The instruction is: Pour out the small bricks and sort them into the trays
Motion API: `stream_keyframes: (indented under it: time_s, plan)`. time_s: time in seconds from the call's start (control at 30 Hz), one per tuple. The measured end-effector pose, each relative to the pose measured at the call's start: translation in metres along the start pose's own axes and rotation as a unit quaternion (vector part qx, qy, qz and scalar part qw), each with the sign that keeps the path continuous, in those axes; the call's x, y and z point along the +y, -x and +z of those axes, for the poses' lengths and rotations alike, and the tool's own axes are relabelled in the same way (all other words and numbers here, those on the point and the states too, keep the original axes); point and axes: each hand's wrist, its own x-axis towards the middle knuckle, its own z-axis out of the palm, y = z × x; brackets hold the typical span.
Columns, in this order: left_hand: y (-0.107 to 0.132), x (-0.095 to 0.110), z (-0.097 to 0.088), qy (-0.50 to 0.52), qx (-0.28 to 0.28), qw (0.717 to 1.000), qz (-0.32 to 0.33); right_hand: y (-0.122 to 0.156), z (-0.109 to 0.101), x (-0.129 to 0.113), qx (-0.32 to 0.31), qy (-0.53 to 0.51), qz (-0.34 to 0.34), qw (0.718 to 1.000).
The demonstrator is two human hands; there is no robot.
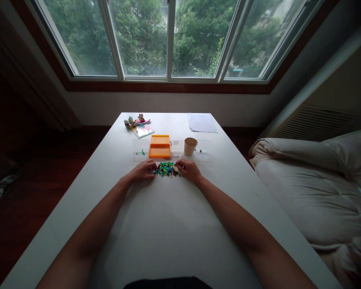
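Work the coloured pieces gently from both edges, left hand and right hand flanking them; your fingers are curled, whether gripping, I cannot tell

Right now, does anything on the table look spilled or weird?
Nothing stands out. A pile of colorful little pieces lies loose on the tabletop between the left hand and right hand, but it's compact, and the brown cup stands upright.

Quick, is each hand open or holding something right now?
Left hand: curled at the left edge of the small coloured pieces; cannot tell if holding any.
Right hand: curled at their right edge; cannot tell if holding any.
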Motion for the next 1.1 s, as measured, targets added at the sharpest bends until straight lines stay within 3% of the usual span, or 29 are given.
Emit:
stream_keyframes:
  time_s: [0.4, 0.63, 1.1]
  plan:
    - [-0.001, 0.002, 0.004, 0.040, 0.026, 0.999, -0.021, 0.000, 0.000, 0.002, -0.001, -0.003, 0.005, 1.000]
    - [-0.002, -0.005, 0.012, 0.111, 0.097, 0.985, -0.093, 0.000, -0.001, 0.000, -0.004, -0.001, 0.006, 1.000]
    - [-0.012, -0.017, 0.022, 0.148, 0.218, 0.959, -0.102, 0.000, -0.001, 0.000, -0.005, -0.002, 0.010, 1.000]
